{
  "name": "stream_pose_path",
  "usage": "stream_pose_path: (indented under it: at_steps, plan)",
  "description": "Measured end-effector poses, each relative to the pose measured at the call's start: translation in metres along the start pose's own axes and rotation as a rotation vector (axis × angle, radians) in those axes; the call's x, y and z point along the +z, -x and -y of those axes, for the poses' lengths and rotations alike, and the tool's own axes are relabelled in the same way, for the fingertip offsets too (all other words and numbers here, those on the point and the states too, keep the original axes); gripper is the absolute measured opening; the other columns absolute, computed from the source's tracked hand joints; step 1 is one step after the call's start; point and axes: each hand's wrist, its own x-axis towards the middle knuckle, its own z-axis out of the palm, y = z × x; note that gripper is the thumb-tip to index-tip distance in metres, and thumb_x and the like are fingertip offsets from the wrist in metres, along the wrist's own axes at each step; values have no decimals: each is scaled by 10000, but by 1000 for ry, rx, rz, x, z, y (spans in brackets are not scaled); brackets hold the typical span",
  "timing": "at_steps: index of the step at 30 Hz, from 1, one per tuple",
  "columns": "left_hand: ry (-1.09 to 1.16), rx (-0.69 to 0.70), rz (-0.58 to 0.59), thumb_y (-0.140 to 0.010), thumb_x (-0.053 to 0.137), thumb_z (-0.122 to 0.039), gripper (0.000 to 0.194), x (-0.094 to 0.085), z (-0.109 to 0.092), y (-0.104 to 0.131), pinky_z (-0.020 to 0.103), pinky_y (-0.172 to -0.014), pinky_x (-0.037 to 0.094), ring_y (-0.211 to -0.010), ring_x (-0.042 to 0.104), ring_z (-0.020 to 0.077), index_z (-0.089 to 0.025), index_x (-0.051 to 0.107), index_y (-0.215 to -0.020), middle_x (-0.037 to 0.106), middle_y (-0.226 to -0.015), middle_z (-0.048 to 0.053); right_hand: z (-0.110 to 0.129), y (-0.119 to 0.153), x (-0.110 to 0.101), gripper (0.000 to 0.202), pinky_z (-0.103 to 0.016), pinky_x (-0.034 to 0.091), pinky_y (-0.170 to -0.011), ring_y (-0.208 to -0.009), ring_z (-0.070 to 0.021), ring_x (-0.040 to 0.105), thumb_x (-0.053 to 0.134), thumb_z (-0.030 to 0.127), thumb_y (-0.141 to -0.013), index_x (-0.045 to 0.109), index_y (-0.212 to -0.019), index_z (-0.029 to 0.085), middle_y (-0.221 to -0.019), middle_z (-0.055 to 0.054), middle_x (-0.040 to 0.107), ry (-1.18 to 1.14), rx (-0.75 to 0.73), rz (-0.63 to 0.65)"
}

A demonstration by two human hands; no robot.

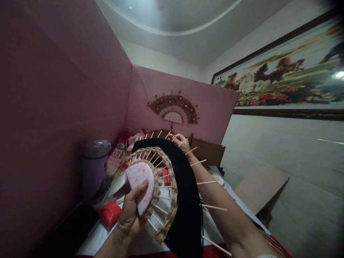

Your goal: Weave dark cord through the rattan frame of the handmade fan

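A half-round handmade fan is held up in front of me. It has a pale dotted cloth centre [139, 175], a braided straw band [174, 190], a wide black fabric band [185, 186] and thin wooden sticks [206, 182] poking out past the outer edge. My left hand [131, 208] is closed on the cloth centre, thumb on top and fingers behind. Behind the fan's far edge, my right hand [184, 144] has its fingertips pinched at one of the stick ends; the black band and sticks partly hide it.
A finished fan [173, 110] hangs on the pink board ahead. At left stand a purple lidded container [95, 168] and a red packet [109, 213], with heaped materials behind. Brown cardboard [208, 150] leans at the back of the white-covered table [91, 240]. A framed horse picture [282, 75] hangs at right.
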Motion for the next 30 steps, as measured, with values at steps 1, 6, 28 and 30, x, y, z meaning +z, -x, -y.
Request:
stream_pose_path:
  at_steps: [1,6,28,30]
  plan:
    - [4,13,0,-733,558,-91,210,-1,0,0,318,-493,552,-564,663,229,-56,590,-937,694,-657,109,5,-3,-4,218,-313,506,-702,-832,-148,591,572,327,-804,563,-949,164,-1029,-50,598,-20,-15,-9]
    - [-7,20,8,-731,563,-108,192,-4,1,-3,334,-515,558,-578,664,235,-52,597,-911,693,-675,118,52,-4,-29,172,-221,500,-640,-878,-132,609,673,290,-691,539,-755,204,-1025,-12,651,-139,-200,-15]
    - [29,76,-13,-724,540,-44,151,2,-4,-2,296,-517,561,-555,662,200,-75,619,-848,701,-669,96,131,11,-81,34,-151,423,-477,-835,-115,645,491,180,-806,501,-776,191,-918,-25,686,-94,-43,-46]
    - [20,78,-17,-727,539,-46,148,2,-4,-2,296,-500,558,-537,658,202,-78,620,-846,699,-654,96,133,14,-85,24,-147,397,-440,-745,-105,647,500,184,-794,508,-772,189,-880,-24,689,-37,-13,-92]
